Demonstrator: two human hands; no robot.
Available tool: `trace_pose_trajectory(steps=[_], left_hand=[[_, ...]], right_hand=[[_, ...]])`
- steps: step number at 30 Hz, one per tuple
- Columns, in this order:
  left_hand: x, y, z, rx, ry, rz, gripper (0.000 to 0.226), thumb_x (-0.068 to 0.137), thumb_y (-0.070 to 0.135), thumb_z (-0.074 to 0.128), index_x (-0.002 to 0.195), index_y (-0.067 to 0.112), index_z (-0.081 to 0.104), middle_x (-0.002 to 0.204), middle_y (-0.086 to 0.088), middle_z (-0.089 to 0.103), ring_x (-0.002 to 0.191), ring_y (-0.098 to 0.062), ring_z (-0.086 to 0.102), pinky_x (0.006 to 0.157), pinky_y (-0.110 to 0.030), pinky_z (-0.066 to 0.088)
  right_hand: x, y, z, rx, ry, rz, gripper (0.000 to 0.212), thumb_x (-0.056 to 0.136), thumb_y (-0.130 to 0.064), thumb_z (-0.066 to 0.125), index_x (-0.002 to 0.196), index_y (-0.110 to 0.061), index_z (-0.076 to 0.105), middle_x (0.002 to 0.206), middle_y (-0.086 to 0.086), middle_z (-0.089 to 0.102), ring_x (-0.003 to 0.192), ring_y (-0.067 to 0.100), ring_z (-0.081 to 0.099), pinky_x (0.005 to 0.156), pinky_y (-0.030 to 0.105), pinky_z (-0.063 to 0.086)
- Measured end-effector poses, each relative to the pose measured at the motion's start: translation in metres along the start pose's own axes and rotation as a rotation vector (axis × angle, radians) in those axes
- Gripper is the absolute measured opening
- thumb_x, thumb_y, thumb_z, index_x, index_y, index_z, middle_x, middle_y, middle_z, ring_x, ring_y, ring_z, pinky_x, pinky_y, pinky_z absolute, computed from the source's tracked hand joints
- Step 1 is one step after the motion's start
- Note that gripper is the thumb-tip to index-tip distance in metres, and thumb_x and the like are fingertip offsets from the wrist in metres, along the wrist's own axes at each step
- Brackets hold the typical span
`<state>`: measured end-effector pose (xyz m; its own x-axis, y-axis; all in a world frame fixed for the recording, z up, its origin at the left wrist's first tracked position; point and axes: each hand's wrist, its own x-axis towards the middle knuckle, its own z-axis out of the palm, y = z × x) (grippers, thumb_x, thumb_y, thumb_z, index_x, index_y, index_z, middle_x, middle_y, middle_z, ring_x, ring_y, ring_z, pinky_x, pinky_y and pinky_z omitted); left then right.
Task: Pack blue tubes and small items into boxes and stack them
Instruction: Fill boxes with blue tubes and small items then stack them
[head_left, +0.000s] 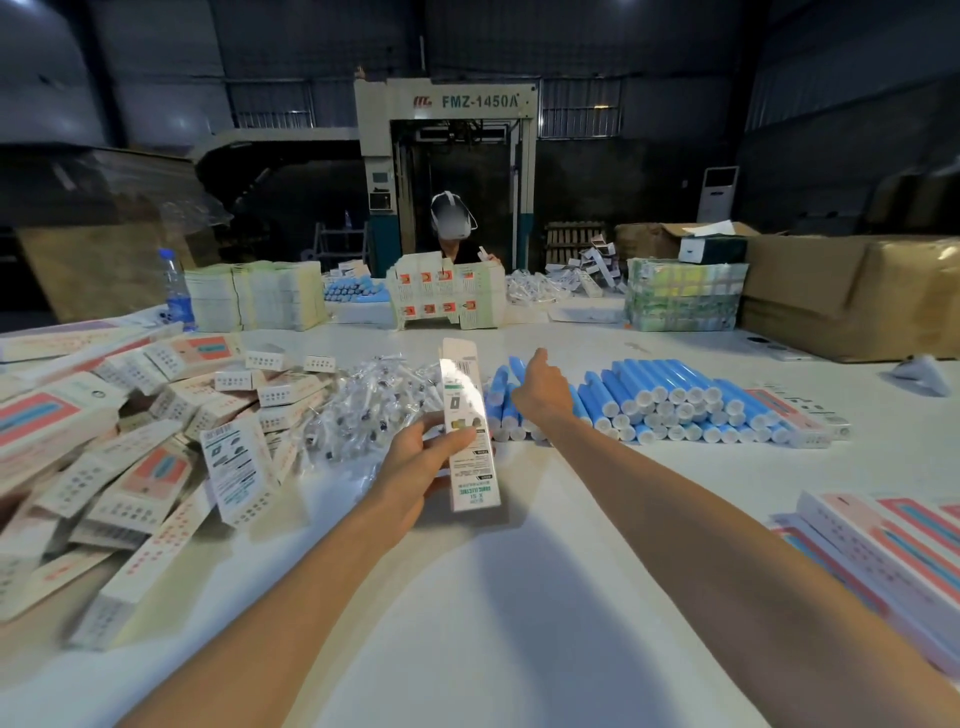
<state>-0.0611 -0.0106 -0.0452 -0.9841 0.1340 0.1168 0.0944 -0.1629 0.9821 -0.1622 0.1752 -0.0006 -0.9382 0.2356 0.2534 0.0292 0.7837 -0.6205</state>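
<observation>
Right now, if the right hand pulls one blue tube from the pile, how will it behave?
Likely to roll: the blue tubes are round and lie stacked on a smooth table. Neighbours may slip down. They look stiff, with straight sides.

Tally at the packing table: one box in hand, tubes by the dozen

Two hands are showing, the left hand (421, 457) and the right hand (540, 387), and the left is gripping exactly one printed box (470, 431). Blue tubes (670, 400) are lying in one near pile, several dozen strong (the white ends are blurring together, so no exact figure), with a second, smaller batch (356, 291) lying far across the table. The heap of boxes (130, 467) on the left is running to dozens, and the clear packets (374, 405) are piling up past counting. One water bottle (176, 296) is standing, one person (453, 228) is facing us, and at least two brown cartons (852, 291) are sitting far right.
</observation>
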Motion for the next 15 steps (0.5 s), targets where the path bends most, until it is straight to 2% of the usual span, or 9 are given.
trace_pose_trajectory(steps=[2,4,6,8,11,15], left_hand=[[0.0,0.002,-0.002,0.003,0.001,0.003,0.043,0.095,0.015,0.077,0.135,0.015,0.061,0.119,-0.015,0.078,0.113,-0.039,0.074,0.106,-0.061,0.054],[-0.001,0.004,-0.004,-0.003,-0.009,0.009,0.046,0.095,0.015,0.078,0.138,0.016,0.061,0.12,-0.016,0.078,0.114,-0.04,0.074,0.105,-0.059,0.055],[-0.004,0.007,-0.005,0.006,-0.024,0.016,0.048,0.094,0.015,0.078,0.139,0.018,0.061,0.12,-0.014,0.078,0.114,-0.039,0.074,0.103,-0.055,0.057],[-0.008,0.008,-0.004,0.03,-0.049,0.019,0.054,0.089,0.02,0.082,0.14,0.018,0.061,0.12,-0.013,0.078,0.112,-0.037,0.075,0.102,-0.055,0.058],[-0.013,0.009,-0.002,0.055,-0.092,0.014,0.069,0.081,0.028,0.086,0.143,0.017,0.058,0.12,-0.013,0.078,0.113,-0.036,0.075,0.103,-0.057,0.056],[-0.016,0.009,-0.003,0.081,-0.139,0.015,0.071,0.083,0.03,0.088,0.145,0.019,0.055,0.122,-0.014,0.078,0.115,-0.035,0.075,0.106,-0.06,0.054]], right_hand=[[-0.004,-0.002,-0.011,0.262,0.05,-0.011,0.066,0.097,0.0,0.056,0.153,-0.012,0.023,0.137,0.025,0.054,0.114,0.043,0.06,0.081,0.045,0.048],[-0.01,-0.007,-0.028,0.548,0.086,-0.064,0.088,0.094,0.007,0.054,0.161,-0.024,0.007,0.146,0.021,0.048,0.109,0.037,0.061,0.081,0.043,0.051],[-0.015,-0.016,-0.047,0.869,0.073,-0.117,0.107,0.092,0.008,0.058,0.162,-0.037,-0.01,0.158,0.013,0.035,0.113,0.034,0.063,0.089,0.046,0.058],[-0.018,-0.026,-0.063,1.104,0.001,-0.157,0.119,0.09,0.008,0.065,0.159,-0.047,-0.016,0.153,0.014,0.039,0.109,0.036,0.07,0.081,0.044,0.064],[-0.021,-0.041,-0.076,1.139,-0.063,-0.233,0.128,0.086,0.008,0.074,0.157,-0.052,-0.015,0.132,0.019,0.053,0.104,0.035,0.074,0.074,0.041,0.065],[-0.023,-0.052,-0.082,1.048,-0.127,-0.294,0.119,0.088,0.005,0.076,0.158,-0.053,-0.001,0.125,0.02,0.06,0.101,0.037,0.074,0.081,0.052,0.064]])
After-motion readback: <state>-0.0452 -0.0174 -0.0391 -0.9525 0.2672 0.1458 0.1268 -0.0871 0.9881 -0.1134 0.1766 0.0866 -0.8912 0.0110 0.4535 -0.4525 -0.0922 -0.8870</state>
